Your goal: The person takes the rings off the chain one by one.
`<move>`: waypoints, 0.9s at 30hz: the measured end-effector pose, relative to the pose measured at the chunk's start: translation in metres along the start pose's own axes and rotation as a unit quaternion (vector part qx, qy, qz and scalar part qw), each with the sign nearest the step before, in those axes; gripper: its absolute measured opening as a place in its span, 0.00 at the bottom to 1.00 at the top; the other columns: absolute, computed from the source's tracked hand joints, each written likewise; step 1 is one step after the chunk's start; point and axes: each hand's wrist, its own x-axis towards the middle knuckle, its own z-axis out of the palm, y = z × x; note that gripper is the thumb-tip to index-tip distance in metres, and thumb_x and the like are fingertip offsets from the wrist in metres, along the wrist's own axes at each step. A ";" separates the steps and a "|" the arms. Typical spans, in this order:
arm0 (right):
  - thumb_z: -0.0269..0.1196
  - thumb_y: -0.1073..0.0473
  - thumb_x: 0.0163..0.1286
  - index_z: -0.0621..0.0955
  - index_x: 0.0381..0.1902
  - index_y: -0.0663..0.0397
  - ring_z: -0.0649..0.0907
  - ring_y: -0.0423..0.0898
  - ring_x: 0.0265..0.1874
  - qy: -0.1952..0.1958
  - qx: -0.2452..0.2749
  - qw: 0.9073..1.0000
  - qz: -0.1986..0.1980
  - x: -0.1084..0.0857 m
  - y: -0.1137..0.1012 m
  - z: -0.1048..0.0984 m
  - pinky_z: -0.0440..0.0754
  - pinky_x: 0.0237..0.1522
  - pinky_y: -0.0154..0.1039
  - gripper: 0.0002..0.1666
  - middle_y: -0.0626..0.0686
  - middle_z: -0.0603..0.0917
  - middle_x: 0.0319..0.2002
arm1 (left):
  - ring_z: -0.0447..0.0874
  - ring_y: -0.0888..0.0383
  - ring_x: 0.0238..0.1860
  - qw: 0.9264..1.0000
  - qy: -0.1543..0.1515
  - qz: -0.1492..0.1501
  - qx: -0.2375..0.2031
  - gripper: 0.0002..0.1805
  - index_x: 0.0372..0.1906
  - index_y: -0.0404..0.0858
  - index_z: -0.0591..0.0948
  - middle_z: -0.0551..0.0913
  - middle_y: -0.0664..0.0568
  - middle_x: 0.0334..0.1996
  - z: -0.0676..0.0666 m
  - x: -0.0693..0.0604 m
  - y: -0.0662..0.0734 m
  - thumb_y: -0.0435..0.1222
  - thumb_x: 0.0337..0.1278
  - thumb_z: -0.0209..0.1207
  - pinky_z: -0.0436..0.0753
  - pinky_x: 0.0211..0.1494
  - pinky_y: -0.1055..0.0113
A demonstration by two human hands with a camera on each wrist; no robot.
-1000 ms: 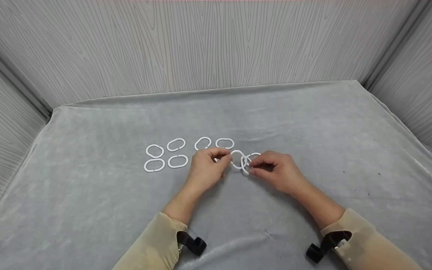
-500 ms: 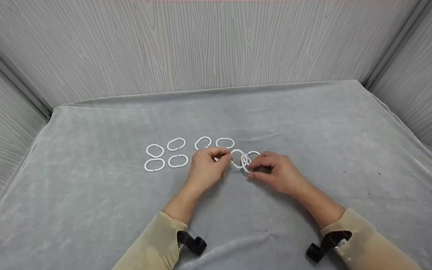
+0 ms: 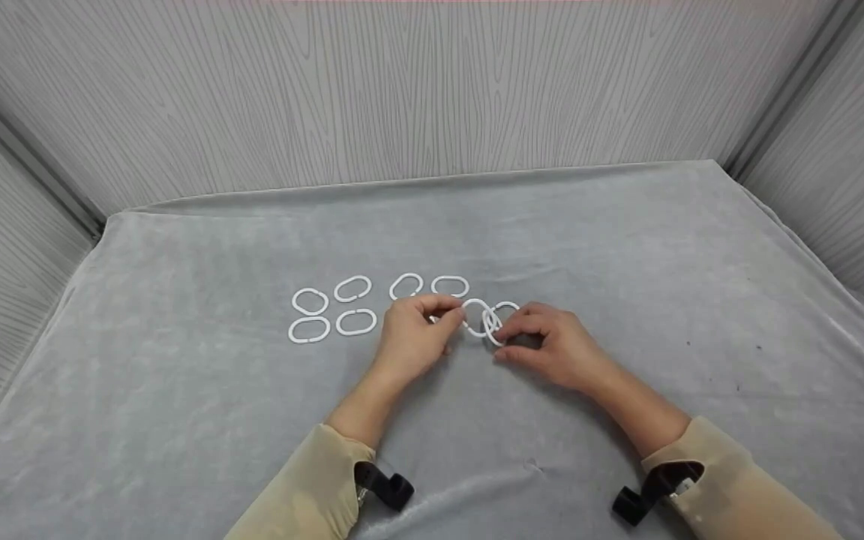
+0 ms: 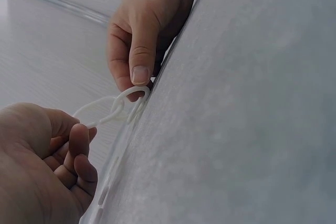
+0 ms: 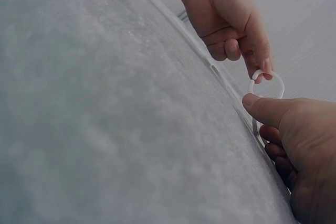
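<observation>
My left hand pinches a white oval plastic link by its left end, between thumb and index finger. A second white link hooks through it. My right hand holds that one between thumb and fingers, slightly above the cloth. Partly behind the right fingers shows a third link; whether it joins the others is hard to tell. In the left wrist view the joined links span the gap between both hands. A small split shows in the held link in the right wrist view.
Several loose white links lie on the grey cloth left of and behind my left hand, among them one link and another link. Part of one is hidden by that hand. Pale wood-grain panels rise behind and at both sides.
My right fingertips have shifted slightly, with thumb and index finger a little farther apart. The link there has tilted a bit. My left hand and the loose links stay in place.
</observation>
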 end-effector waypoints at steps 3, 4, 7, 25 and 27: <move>0.81 0.59 0.60 0.92 0.40 0.50 0.86 0.49 0.40 0.004 0.001 1.000 -0.004 0.000 0.001 0.001 0.80 0.43 0.38 0.11 0.48 0.88 0.39 | 0.76 0.66 0.15 1.000 0.000 0.000 -0.002 0.08 0.44 0.31 0.91 0.87 0.54 0.28 0.000 0.000 0.001 0.31 0.64 0.67 0.74 0.22 0.75; 0.81 0.59 0.60 0.92 0.40 0.50 0.86 0.49 0.40 0.005 0.003 1.000 -0.005 0.000 0.001 0.001 0.79 0.43 0.38 0.10 0.48 0.88 0.39 | 0.76 0.66 0.15 1.000 0.001 0.001 -0.003 0.08 0.43 0.31 0.91 0.87 0.54 0.28 0.000 -0.001 0.001 0.31 0.64 0.67 0.74 0.22 0.75; 0.81 0.59 0.61 0.92 0.39 0.50 0.85 0.48 0.40 0.007 0.004 1.000 -0.006 0.000 0.000 0.001 0.79 0.43 0.37 0.10 0.47 0.88 0.39 | 0.76 0.67 0.15 1.000 0.002 0.004 -0.005 0.08 0.43 0.31 0.91 0.87 0.54 0.28 0.000 -0.001 0.000 0.30 0.64 0.67 0.74 0.22 0.74; 0.79 0.60 0.63 0.92 0.37 0.48 0.83 0.46 0.36 0.013 0.008 1.000 0.013 0.000 -0.001 0.002 0.77 0.39 0.32 0.05 0.47 0.86 0.37 | 0.75 0.66 0.16 1.000 -0.004 -0.001 -0.023 0.08 0.44 0.29 0.90 0.87 0.52 0.29 0.002 0.000 0.000 0.30 0.64 0.67 0.77 0.21 0.73; 0.79 0.61 0.63 0.92 0.37 0.48 0.82 0.46 0.36 0.018 0.008 1.000 0.010 0.000 -0.002 0.002 0.76 0.39 0.31 0.05 0.47 0.86 0.37 | 0.75 0.66 0.16 1.000 -0.001 0.001 -0.023 0.08 0.43 0.29 0.90 0.87 0.51 0.29 0.002 0.000 -0.001 0.30 0.64 0.67 0.76 0.21 0.73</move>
